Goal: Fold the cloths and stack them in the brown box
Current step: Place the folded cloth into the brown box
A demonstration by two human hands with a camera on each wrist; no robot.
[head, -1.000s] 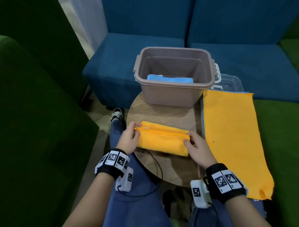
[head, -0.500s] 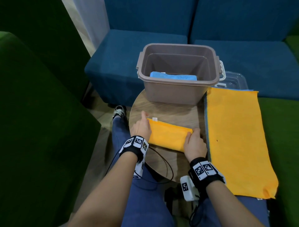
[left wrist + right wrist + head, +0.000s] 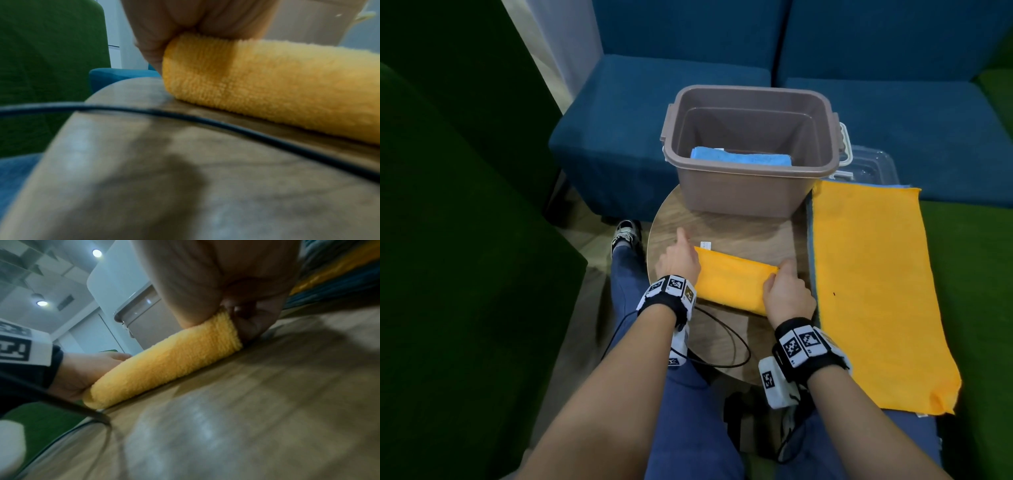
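A folded orange cloth (image 3: 732,284) lies as a narrow strip on the round wooden table (image 3: 722,233). My left hand (image 3: 679,262) grips its left end, one finger pointing forward. My right hand (image 3: 787,294) pinches its right end. In the left wrist view the left hand (image 3: 160,40) sits over the cloth (image 3: 267,84). The right wrist view shows the right hand (image 3: 236,293) with thumb above and fingers below the cloth (image 3: 168,366). The brown box (image 3: 750,173) stands behind, with a folded blue cloth (image 3: 739,159) inside. A second orange cloth (image 3: 873,291) lies spread flat to the right.
A clear plastic lid (image 3: 873,164) lies behind the spread cloth. A black cable (image 3: 726,342) loops over the table's near edge. Blue sofas stand behind the table, and green seating flanks it on both sides. My knees are under the table.
The orange cloth was folded over away from me into a narrower strip. Both hands slid forward along its ends and now hold it there.
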